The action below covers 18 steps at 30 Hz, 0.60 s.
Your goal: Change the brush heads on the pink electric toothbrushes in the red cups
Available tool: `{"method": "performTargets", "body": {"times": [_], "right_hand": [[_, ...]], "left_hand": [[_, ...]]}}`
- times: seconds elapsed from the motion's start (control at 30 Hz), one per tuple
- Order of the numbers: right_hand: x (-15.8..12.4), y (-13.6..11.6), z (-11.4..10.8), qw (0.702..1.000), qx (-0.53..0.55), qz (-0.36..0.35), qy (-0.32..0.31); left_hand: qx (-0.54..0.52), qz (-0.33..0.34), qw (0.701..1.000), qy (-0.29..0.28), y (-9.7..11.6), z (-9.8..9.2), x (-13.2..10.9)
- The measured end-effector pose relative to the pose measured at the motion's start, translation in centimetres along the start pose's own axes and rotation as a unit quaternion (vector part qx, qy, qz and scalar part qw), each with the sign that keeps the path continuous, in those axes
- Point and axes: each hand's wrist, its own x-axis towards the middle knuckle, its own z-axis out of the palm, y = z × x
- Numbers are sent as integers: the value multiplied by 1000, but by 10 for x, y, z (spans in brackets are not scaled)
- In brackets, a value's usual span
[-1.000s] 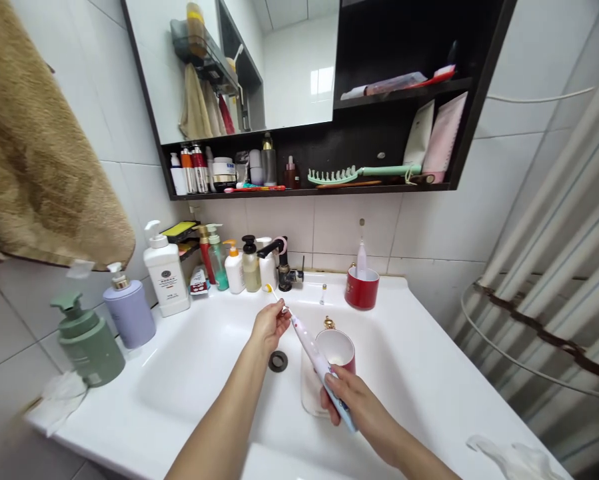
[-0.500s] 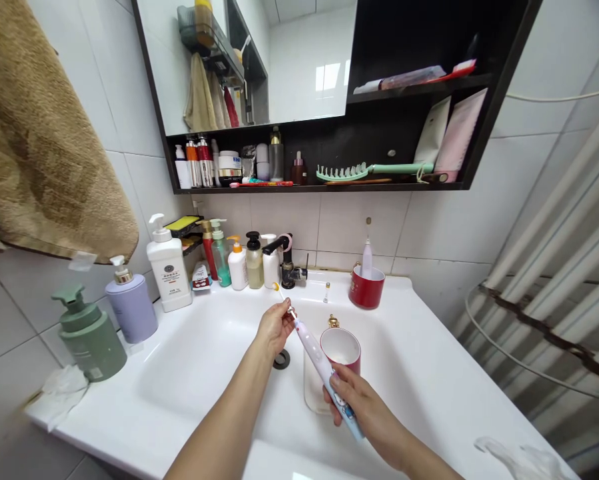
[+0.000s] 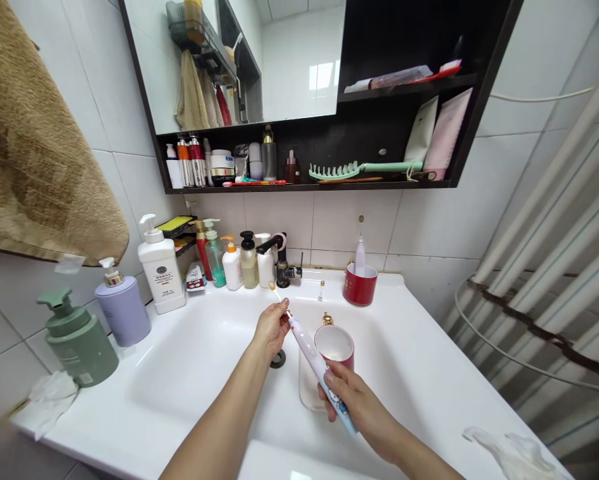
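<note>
White toothbrush (image 3: pixel 315 360), maybe blue base; red cup (image 3: pixel 335 345); white sink (image 3: pixel 189 373).

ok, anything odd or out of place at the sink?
Nothing spilled or broken. A red cup stands down in the basin by the drain, not on the counter; crumpled tissue lies at the counter's left corner. The toothbrush looks intact.

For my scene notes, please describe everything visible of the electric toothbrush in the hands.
The electric toothbrush is slim, seemingly plastic, white and pink with a blue lower end. Its thin neck ends in a small yellowish head. It slants over the sink, head pointing up and away. The right hand grips its handle; the left hand pinches the neck.
</note>
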Motion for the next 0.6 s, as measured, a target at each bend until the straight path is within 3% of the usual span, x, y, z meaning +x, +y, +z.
{"method": "performTargets", "body": {"times": [0.33,0.6], "right_hand": [[-2,-4,1,1000,5,-14,9],[-1,-2,0,999,2,-36,19]], "left_hand": [[44,2,999,-24,-3,3,-6],[28,-27,996,-80,-8,7,-11]]}}
